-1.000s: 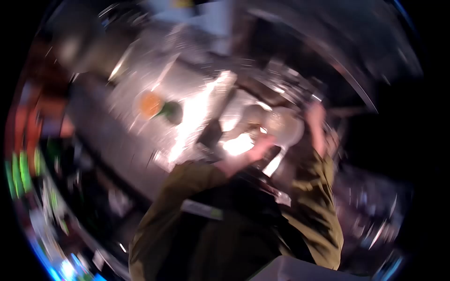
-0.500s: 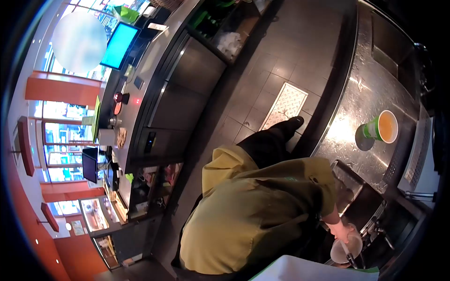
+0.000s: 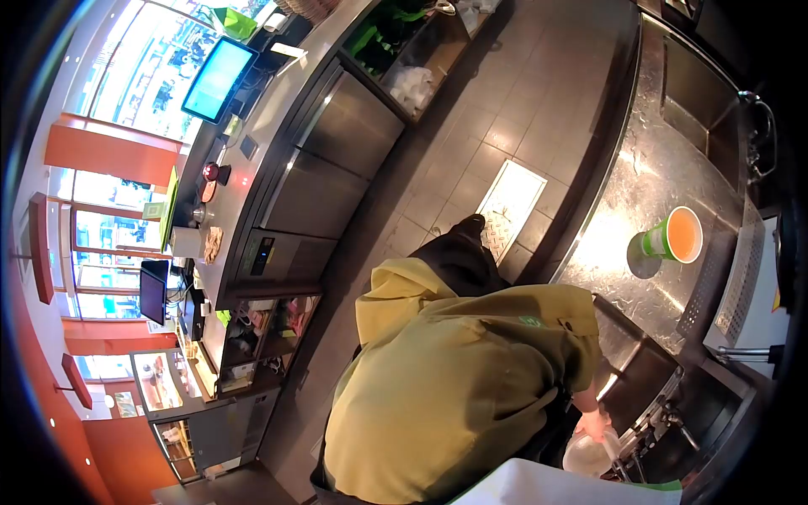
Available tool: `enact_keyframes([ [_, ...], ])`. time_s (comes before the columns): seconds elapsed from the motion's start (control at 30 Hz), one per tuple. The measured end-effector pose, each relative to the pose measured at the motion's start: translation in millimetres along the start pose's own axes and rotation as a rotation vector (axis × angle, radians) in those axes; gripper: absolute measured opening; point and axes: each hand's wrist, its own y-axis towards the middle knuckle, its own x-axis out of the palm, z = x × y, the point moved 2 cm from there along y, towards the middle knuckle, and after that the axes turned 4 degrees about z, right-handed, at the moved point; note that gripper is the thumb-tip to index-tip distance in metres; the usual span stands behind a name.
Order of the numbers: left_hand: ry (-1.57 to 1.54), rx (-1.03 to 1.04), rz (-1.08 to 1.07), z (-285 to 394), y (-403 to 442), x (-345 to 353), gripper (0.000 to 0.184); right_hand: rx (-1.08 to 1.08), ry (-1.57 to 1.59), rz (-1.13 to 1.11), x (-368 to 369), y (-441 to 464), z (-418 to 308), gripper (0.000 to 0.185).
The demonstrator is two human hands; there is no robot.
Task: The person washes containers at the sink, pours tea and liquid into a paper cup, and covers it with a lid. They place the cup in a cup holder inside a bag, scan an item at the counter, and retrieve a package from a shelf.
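At the lower right, my left hand [image 3: 594,425] grips a translucent plastic container [image 3: 587,454] by its rim. The container is beside the sink basin [image 3: 627,383], close to the metal taps [image 3: 665,417]. Most of my fingers are hidden behind the hand and the rim. My arm in a yellow-green sleeve [image 3: 581,316] bends down to it. My right hand is out of sight, behind my body or beyond the frame. A green and white paper cup [image 3: 673,236] with an orange inside or content stands on the steel counter [image 3: 602,244].
Another sink [image 3: 694,93] lies at the counter's far end. A perforated steel strip [image 3: 728,286] runs along its back. Across the tiled floor [image 3: 471,151], with its metal floor plate [image 3: 512,202], are steel cabinets [image 3: 349,126] and a counter with a monitor [image 3: 219,80].
The view has shifted a little. My left hand and the container now appear further left in view. My foot has moved to the left on the floor. The paper cup stays on the counter.
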Motion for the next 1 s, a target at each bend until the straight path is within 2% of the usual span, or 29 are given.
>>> enact_keyframes([
  [0.17, -0.020, 0.034, -0.070, 13.1, 10.8, 11.5, 0.036, -0.016, -0.064, -0.003, -42.8, 0.9, 23.3, 0.035],
  [0.27, -0.082, 0.044, -0.312, 13.1, 17.1, 88.1, 0.036, 0.022, -0.141, -0.003, -95.4, -24.5, 47.4, 0.034],
  [0.3, -0.114, 0.032, -0.411, 12.9, 13.9, 116.7, 0.035, 0.241, -0.511, -0.007, -107.6, -19.3, 86.3, 0.032],
  [0.33, -0.161, 0.003, -0.485, 11.1, 7.9, 138.1, 0.035, 0.241, -0.467, 0.057, -105.2, -26.6, 88.3, 0.024],
  [0.37, -0.195, -0.035, -0.544, 6.9, 2.1, 157.8, 0.035, 0.077, -0.543, 0.124, -95.2, -32.7, 47.7, 0.025],
  [0.4, -0.232, -0.080, -0.588, 6.6, -5.8, 172.4, 0.034, 0.081, -0.649, 0.187, -97.9, -28.4, 82.4, 0.031],
  [0.43, -0.265, -0.117, -0.605, 3.8, -8.7, 181.8, 0.034, 0.046, -0.643, 0.298, -87.9, -23.8, 58.6, 0.030],
  [0.47, -0.293, -0.146, -0.608, 0.4, -7.8, 188.6, 0.034, 0.111, -0.513, 0.396, -74.6, -12.6, 41.7, 0.029],
  [0.5, -0.328, -0.172, -0.597, -4.8, -3.2, 197.4, 0.033, 0.018, -0.496, 0.416, -71.1, -12.4, 13.6, 0.027],
  [0.57, -0.364, -0.196, -0.550, -8.3, 8.8, 208.8, 0.033, 0.045, -0.551, 0.410, -62.5, -0.5, 22.9, 0.040],
  [0.63, -0.193, -0.374, -0.316, -1.2, 1.6, 210.9, 0.034, 0.089, -0.576, 0.464, -55.2, -2.8, 33.6, 0.043],
  [0.7, -0.286, -0.400, -0.480, -40.4, 32.7, 213.8, 0.035, 0.120, -0.581, 0.478, -53.8, -6.6, 33.9, 0.047],
  [0.77, -0.275, -0.379, -0.224, -38.4, 18.6, 208.8, 0.036, 0.146, -0.556, 0.502, -47.9, -15.0, 27.5, 0.051],
  [0.9, -0.255, -0.363, -0.305, -29.2, 26.8, 190.9, 0.038, 0.134, -0.537, 0.533, -43.0, -17.5, 19.7, 0.056],
  [1.0, -0.235, -0.362, -0.245, -28.2, 33.9, 184.1, 0.041, 0.181, -0.461, 0.533, -42.6, -18.2, 15.3, 0.055],
])
